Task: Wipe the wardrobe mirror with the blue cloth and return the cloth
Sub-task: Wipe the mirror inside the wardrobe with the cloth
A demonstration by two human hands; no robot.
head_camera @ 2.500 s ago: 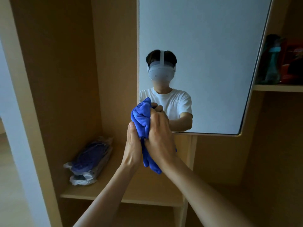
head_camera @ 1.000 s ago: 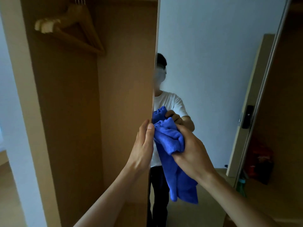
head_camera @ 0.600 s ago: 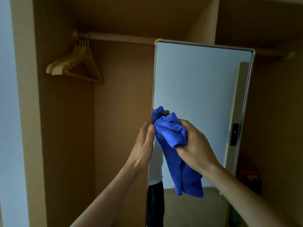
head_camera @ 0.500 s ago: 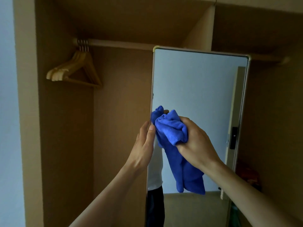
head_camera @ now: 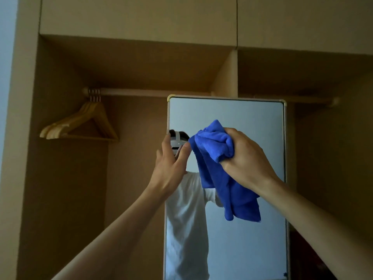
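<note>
clutching the bunched blue cloth [head_camera: 212, 150] in the right hand [head_camera: 246, 158], grip closed round its upper part, letting the loose end hang in front of the wardrobe mirror [head_camera: 252, 239]. pinching the mirror's left edge with the left hand [head_camera: 171, 164], grip narrow, thumb on the glass. facing wooden hangers [head_camera: 80, 126] on the rail [head_camera: 141, 91].

Head-worn camera faces the wardrobe mirror [head_camera: 242, 112] straight on, close up.

mirror [head_camera: 252, 122]: lower end cut by bottom edge | right hand [head_camera: 248, 158]: fingertips buried in blue cloth [head_camera: 214, 146] | left hand [head_camera: 171, 164]: covers part of reflected headset | both forearms: run out of frame | dark reddish shape [head_camera: 302, 265] right of mirror: too dim to name
</note>
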